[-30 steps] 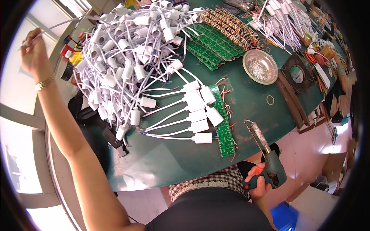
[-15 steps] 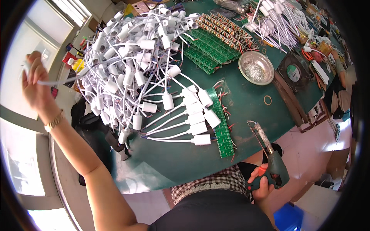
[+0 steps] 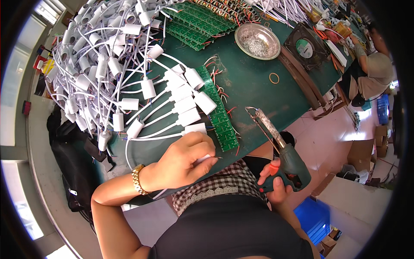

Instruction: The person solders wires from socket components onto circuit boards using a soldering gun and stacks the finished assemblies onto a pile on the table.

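My left hand [image 3: 187, 155] is closed at the table's front edge, pinching a white cable [image 3: 202, 160] whose thin bare wire end points right. Just beyond the knuckles lies a row of white cylindrical caps with cables [image 3: 184, 105]. Their ends lie beside a narrow green circuit board strip [image 3: 222, 127] edged with red and white wires. My right hand [image 3: 279, 190] grips a dark green soldering gun [image 3: 294, 163], a finger at its red trigger. Its tip is raised to the right of the strip, apart from it.
A large heap of white capped cables [image 3: 101, 64] covers the left of the table. Behind are stacked green boards [image 3: 202, 21], a metal bowl with silvery bits [image 3: 258, 41], a rubber band [image 3: 274, 78] and a black fan [image 3: 305, 47]. A co-worker [image 3: 375, 71] sits far right.
My left hand has come down from the raised far left, beside the heap, to the table's front edge, still holding the white cable. The right hand keeps its grip on the soldering gun. The view has shifted.
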The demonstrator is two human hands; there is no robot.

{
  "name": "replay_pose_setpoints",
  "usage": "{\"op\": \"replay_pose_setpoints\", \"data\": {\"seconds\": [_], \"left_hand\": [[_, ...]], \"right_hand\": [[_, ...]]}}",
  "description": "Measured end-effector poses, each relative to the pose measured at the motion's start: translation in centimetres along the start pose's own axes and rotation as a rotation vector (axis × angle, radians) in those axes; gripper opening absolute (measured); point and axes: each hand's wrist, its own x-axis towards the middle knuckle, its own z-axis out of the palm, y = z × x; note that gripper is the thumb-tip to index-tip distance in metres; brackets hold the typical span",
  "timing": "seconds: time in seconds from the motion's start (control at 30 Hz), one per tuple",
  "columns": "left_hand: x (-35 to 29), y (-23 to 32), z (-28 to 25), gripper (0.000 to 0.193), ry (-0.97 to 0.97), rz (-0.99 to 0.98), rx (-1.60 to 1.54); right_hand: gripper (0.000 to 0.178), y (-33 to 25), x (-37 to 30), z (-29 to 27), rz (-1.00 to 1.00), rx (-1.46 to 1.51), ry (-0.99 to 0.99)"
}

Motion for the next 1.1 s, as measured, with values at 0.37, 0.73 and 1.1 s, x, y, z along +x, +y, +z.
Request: {"op": "replay_pose_setpoints", "data": {"seconds": [0.37, 0.73, 1.1], "left_hand": [[0.5, -2.8, 1.2, 0.025, 0.04, 0.391, 0.669], [1.2, -1.6, 1.8, 0.025, 0.208, 0.044, 0.519], [2.2, -2.4, 2.4, 0.019, 0.299, -0.028, 0.593]], "right_hand": [[0.042, -0.2, 0.3, -0.5, 0.063, 0.08, -0.113], [0.044, 0.5, -0.2, -1.3, 0.039, 0.082, -0.043], [0.05, -0.2, 0.5, -1.7, 0.05, -0.109, -0.42]]}}
